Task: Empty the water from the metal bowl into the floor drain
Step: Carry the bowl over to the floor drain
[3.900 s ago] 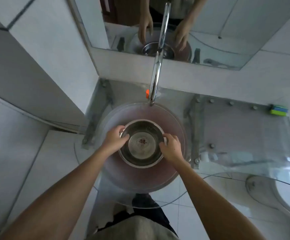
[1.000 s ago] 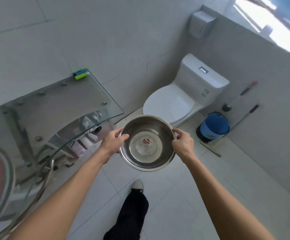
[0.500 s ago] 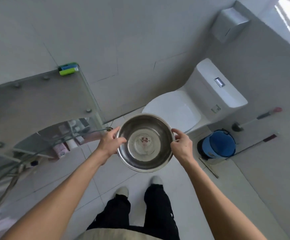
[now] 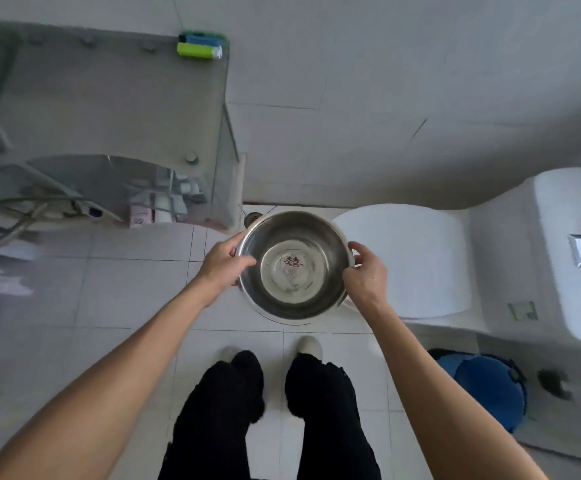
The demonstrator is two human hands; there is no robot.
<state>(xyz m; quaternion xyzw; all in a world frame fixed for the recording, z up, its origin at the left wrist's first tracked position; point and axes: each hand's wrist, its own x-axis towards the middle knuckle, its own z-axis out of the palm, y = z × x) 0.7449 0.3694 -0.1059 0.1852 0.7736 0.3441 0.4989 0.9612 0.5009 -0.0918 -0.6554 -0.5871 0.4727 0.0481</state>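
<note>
Small red mark on the inner bottom of the metal bowl (image 4: 296, 268), too blurred to read, no other text legible anywhere

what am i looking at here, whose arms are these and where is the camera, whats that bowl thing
There is no machine here. A person wears a wide-angle camera on the head, looking down, so you see their own arms, dark trousers and feet. The left hand and right hand grip opposite sides of the rim of a metal bowl, held level above the tiled floor. Just past the bowl's far edge sits a floor drain. A toilet stands to the right, a glass counter to the left, a blue bin nearby.
</note>
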